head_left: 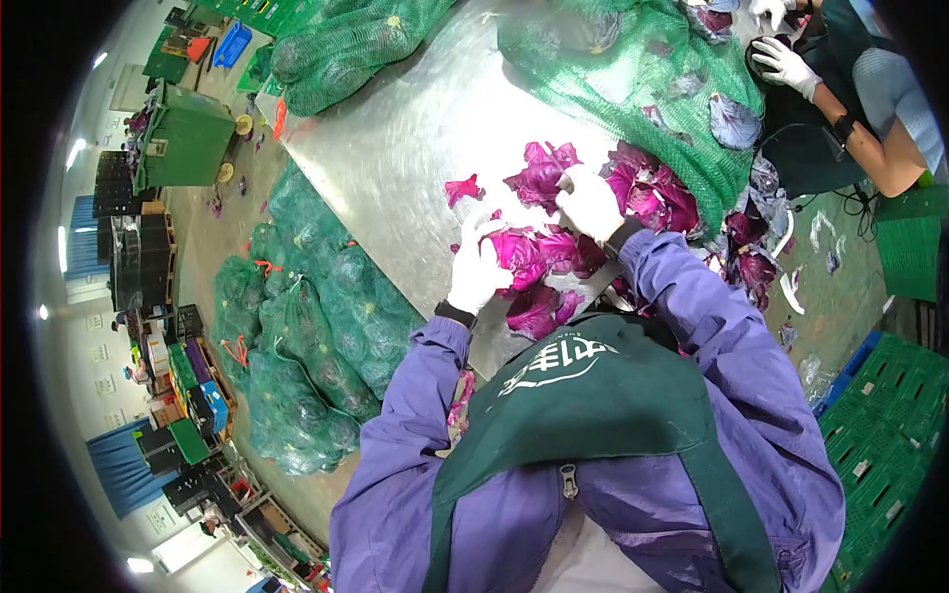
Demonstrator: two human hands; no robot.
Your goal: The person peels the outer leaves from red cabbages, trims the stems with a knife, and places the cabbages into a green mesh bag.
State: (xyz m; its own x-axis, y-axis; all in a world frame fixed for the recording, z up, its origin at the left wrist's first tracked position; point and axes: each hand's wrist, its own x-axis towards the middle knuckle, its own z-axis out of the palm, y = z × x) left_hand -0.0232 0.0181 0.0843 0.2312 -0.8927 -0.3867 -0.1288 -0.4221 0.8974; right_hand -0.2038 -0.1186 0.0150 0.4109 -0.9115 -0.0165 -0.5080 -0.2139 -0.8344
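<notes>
My left hand [477, 269], in a white glove, curls round the left side of a peeled red cabbage [518, 259] on the metal table [386, 188]. My right hand [589, 205], also gloved, is just above and right of that cabbage with its fingers bent inward. Whatever those fingers hold, if anything, is hidden. Loose purple cabbage leaves [542, 178] lie beyond the hands, and more leaves [539, 311] are at the table edge near my apron. A green mesh bag [682, 148] with red cabbage [657, 193] at its mouth lies to the right.
Filled green mesh bags [306, 346] stand on the floor at left. Another full bag [346, 59] lies on the table's far side. A co-worker's gloved hand [786, 67] is at upper right. Cabbage scraps [756, 262] lie at right, near stacked green crates [890, 425].
</notes>
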